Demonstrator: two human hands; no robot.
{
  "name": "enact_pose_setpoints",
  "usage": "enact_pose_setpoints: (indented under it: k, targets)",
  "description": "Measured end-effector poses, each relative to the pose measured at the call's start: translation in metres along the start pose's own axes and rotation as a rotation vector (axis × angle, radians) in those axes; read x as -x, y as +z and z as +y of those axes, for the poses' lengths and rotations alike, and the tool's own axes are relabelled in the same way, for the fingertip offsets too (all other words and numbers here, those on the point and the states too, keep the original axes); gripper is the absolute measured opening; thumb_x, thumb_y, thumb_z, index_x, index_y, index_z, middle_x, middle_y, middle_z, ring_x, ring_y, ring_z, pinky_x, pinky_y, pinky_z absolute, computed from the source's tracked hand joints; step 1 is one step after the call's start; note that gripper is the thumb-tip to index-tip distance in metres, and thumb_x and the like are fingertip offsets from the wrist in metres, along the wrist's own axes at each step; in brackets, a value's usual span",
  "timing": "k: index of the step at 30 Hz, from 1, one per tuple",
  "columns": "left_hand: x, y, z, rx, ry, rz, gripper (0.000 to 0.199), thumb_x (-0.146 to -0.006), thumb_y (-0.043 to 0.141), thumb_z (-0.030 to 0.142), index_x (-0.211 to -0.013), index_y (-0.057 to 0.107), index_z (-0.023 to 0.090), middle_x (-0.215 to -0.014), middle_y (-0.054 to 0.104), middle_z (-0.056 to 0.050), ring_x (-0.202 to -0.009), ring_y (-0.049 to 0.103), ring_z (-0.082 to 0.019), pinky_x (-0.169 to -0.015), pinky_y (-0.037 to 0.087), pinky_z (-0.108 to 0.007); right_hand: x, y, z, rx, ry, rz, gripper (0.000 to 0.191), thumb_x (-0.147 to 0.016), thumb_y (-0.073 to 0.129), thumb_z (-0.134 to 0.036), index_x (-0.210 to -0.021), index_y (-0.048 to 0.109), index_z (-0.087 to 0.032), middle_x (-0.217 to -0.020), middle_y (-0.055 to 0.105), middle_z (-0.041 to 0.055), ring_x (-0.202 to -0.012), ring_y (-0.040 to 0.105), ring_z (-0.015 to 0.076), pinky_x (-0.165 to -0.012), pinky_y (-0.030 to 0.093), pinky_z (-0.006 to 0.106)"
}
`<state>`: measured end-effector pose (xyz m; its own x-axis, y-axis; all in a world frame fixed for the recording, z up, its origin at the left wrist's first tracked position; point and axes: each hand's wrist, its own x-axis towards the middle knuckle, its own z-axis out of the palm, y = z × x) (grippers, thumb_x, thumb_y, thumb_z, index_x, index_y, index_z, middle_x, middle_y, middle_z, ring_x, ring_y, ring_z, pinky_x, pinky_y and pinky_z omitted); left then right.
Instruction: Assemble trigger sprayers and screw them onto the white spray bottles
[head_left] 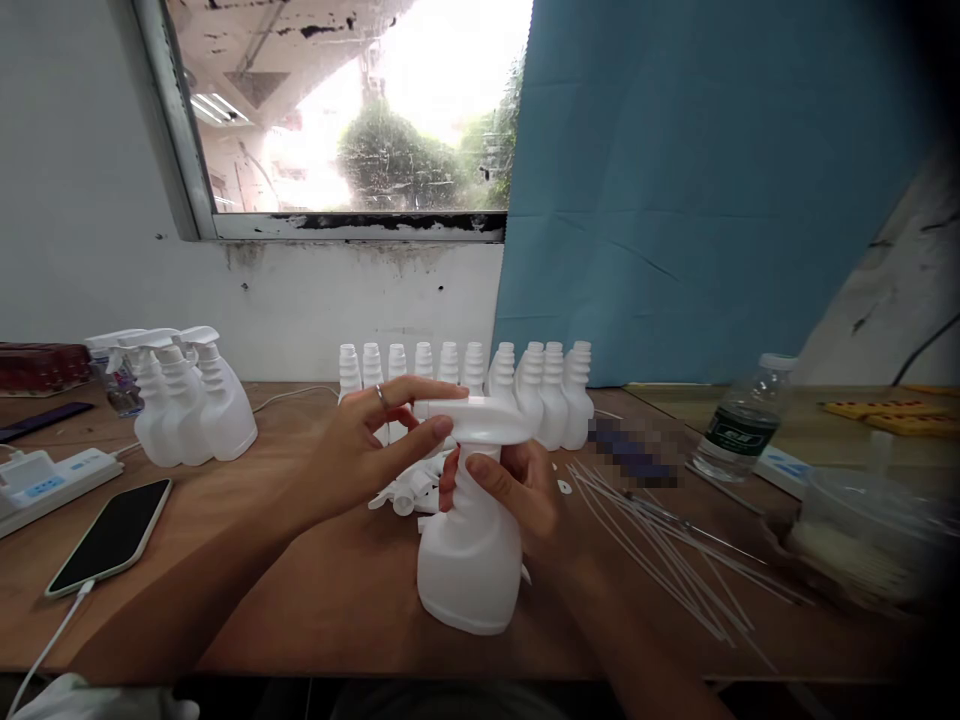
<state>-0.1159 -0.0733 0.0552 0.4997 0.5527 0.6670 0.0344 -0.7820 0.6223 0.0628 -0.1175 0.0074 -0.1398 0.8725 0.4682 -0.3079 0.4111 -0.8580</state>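
Note:
In the middle of the head view a white spray bottle stands near the table's front edge, with a white trigger spray head on its neck. My right hand is wrapped round the bottle's neck from the right. From the left, my left hand, with a ring on one finger, pinches the nozzle end of the spray head between thumb and fingers. Behind my hands lies a pile of white trigger parts, partly hidden. Thin white dip tubes are spread on the table to the right.
Several headless white bottles line the back. Spray bottles with heads stand at left. A phone is charging beside a power strip. A water bottle and a plastic cup stand at right.

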Motion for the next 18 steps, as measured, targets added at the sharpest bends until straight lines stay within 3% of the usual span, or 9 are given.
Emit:
enact_pose_setpoints:
  k: [4, 8, 13, 16, 18]
  targets:
    - [0.021, 0.003, -0.01, 0.11, -0.119, -0.003, 0.046, -0.093, 0.062, 0.035, -0.137, 0.049, 0.029, -0.118, 0.06, -0.007, -0.099, 0.06, -0.017, -0.082, 0.053, -0.029, -0.006, -0.006, -0.004, -0.008, 0.082, -0.165, 0.027, -0.084, 0.066, -0.042, -0.082, 0.065, -0.015, -0.068, 0.064, 0.0031, -0.058, 0.057, 0.013, -0.054, 0.046, 0.025]
    - [0.059, 0.014, -0.03, 0.234, -0.301, -0.022, 0.042, -0.093, 0.061, 0.039, -0.132, 0.048, 0.029, -0.123, 0.056, -0.009, -0.096, 0.059, -0.018, -0.078, 0.053, -0.029, -0.013, -0.016, -0.005, 0.047, 0.175, -0.337, 0.026, -0.08, 0.07, -0.041, -0.077, 0.066, -0.016, -0.069, 0.063, 0.0015, -0.06, 0.056, 0.0116, -0.055, 0.045, 0.023]
    - [0.098, 0.033, -0.046, 0.292, -0.487, -0.209, 0.047, -0.086, 0.068, 0.04, -0.129, 0.051, 0.03, -0.121, 0.062, -0.007, -0.101, 0.064, -0.023, -0.09, 0.053, -0.036, -0.011, -0.015, -0.005, 0.075, 0.211, -0.258, 0.025, -0.082, 0.068, -0.042, -0.083, 0.065, -0.017, -0.072, 0.063, 0.0003, -0.067, 0.058, 0.0123, -0.064, 0.047, 0.025]
    - [0.103, 0.041, -0.048, 0.229, -0.46, -0.155, 0.05, -0.079, 0.075, 0.036, -0.124, 0.056, 0.028, -0.121, 0.064, -0.008, -0.105, 0.064, -0.026, -0.089, 0.054, -0.035, -0.006, -0.011, -0.007, 0.044, 0.225, -0.275, 0.029, -0.082, 0.068, -0.044, -0.092, 0.065, -0.017, -0.074, 0.064, 0.0006, -0.066, 0.058, 0.0121, -0.062, 0.046, 0.025]
    - [0.103, 0.045, -0.047, 0.211, -0.461, -0.119, 0.043, -0.076, 0.077, 0.037, -0.114, 0.062, 0.023, -0.109, 0.068, -0.008, -0.096, 0.066, -0.025, -0.084, 0.055, -0.034, -0.002, -0.008, -0.009, 0.028, 0.218, -0.286, 0.029, -0.083, 0.068, -0.045, -0.091, 0.065, -0.017, -0.075, 0.064, 0.0015, -0.067, 0.058, 0.0128, -0.062, 0.046, 0.025]
